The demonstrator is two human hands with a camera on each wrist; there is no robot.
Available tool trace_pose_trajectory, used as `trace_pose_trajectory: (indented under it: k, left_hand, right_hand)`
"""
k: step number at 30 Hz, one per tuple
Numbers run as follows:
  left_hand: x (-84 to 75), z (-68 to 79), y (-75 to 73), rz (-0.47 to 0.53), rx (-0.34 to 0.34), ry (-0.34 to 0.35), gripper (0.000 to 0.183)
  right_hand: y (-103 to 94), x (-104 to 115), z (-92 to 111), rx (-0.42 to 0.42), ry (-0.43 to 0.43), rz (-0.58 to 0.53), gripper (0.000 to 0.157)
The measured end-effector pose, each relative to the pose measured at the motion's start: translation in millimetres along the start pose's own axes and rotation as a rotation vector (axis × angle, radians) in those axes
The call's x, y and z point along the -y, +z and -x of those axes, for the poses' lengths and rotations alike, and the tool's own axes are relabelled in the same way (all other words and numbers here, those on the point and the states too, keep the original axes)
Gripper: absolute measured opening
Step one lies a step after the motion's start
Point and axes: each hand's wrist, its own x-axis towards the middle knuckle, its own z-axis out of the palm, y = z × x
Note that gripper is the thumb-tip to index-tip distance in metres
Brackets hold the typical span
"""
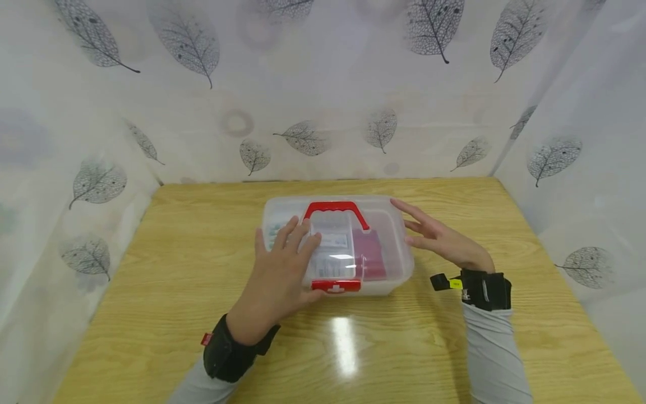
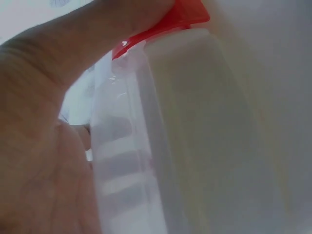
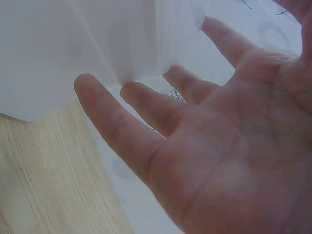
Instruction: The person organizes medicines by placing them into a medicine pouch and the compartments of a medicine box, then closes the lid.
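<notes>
A clear plastic first-aid box (image 1: 398, 264) with a red carrying handle (image 1: 335, 206) lies on the table, its lid down. A red latch (image 1: 348, 285) with a white cross sits on its front edge. My left hand (image 1: 280, 275) rests its spread fingers on the left of the lid, and its thumb touches the latch (image 2: 195, 12) at the front. My right hand (image 1: 446, 241) has its fingers extended, with fingertips (image 3: 90, 85) against the box's right side. Through the plastic I see a pink item (image 1: 370, 255) and white packets (image 1: 333, 241).
The box stands on a wood-grain table (image 1: 202, 224), towards the back. Behind it and at both sides hangs a pale curtain (image 1: 323, 84) printed with dark leaves. Black bands (image 1: 487, 290) are strapped round both wrists.
</notes>
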Motion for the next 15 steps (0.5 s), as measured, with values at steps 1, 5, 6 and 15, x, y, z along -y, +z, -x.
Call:
trace_pose_trajectory:
  k: [1,5,6,15]
  left_hand:
    - [2.8,-2.0,2.1,-0.005,-0.016,0.005,0.104]
    - [16.2,-12.6,13.5,-0.036,-0.108,0.046,0.101]
    - [19.3,-15.8,16.5,-0.042,-0.127,0.057,0.1]
    - [38.2,-45.3,26.1,-0.05,-0.192,0.081,0.098]
  right_hand:
    - [0.2,0,-1,-0.009,0.002,0.003,0.073]
    - [2.3,-1,-7,-0.092,0.009,0.033,0.066]
    - [3.3,-2,-9,-0.124,0.012,0.04,0.064]
    - [17.8,-14,-27,-0.358,-0.012,0.057,0.052]
